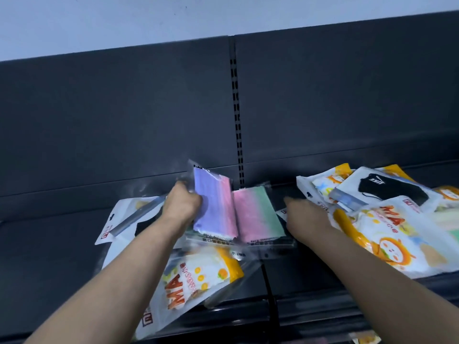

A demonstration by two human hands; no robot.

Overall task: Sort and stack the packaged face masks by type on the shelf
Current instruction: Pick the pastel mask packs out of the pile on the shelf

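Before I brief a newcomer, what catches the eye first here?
The purple-pink pack, tilted up at centre, gripped by the left hand. A pink-green pack lies beside it. The right hand reaches toward the heap of orange-and-white packs at right, a black-mask pack on top.

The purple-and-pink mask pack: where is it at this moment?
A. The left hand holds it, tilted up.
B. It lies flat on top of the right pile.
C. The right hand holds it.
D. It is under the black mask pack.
A: the left hand grips the purple-and-pink mask pack at its left edge and holds it tilted up, while the right hand is apart from it, beyond the pink-and-green pack.
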